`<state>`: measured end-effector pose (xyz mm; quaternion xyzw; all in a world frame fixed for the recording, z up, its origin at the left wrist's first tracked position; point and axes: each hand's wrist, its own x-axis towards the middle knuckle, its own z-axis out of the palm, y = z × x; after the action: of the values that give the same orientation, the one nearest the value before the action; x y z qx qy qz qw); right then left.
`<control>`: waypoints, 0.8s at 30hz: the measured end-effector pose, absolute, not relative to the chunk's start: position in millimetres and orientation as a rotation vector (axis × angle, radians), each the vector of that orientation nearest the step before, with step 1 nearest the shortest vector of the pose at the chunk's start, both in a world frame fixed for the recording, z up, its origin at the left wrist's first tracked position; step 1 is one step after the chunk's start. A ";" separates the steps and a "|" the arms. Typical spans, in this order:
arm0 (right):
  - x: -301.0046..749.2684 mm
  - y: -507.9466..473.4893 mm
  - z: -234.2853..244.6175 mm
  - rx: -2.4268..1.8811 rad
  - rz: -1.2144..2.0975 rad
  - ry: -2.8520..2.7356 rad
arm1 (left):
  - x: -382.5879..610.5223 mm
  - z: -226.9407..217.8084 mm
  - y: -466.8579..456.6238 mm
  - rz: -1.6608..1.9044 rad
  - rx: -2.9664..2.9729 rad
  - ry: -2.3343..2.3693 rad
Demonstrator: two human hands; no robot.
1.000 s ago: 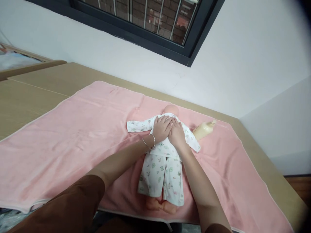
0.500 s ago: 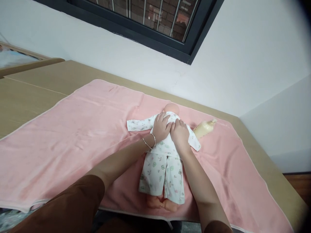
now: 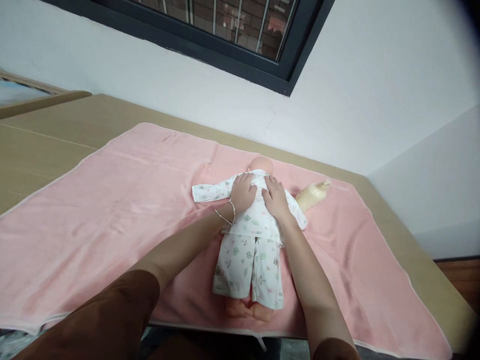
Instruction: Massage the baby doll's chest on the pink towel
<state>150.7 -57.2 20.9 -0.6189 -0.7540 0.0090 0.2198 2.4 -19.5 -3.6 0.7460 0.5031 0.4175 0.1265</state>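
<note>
Soft, even daylight, faint shadows, sharp focus, with dark vignetting and stretching at the right corners.

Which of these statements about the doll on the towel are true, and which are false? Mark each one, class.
1. The baby doll lies on a pink towel. True.
2. The left hand and right hand both rest flat on the doll's chest. True.
3. A bangle sits on the right wrist. False: it is on the left wrist.
4. The doll wears shoes. False: its bare feet stick out of the trouser legs.
5. The doll's head points toward the wall. True.
</note>
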 end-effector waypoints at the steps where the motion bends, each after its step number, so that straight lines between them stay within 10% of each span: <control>1: 149.2 -58.4 21.7 -1.710 0.005 -2.101 | 2.3 -3.5 -16.8 1.220 2.133 1.461; 24: 145.5 -59.0 20.0 -1.710 -0.085 -1.860 | 3.0 -3.8 -20.3 1.185 2.151 1.466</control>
<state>145.5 -59.0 20.0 -0.6448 -0.7015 -0.0320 0.3019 3.0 -20.3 -3.8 0.7447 0.5074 0.4103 0.1404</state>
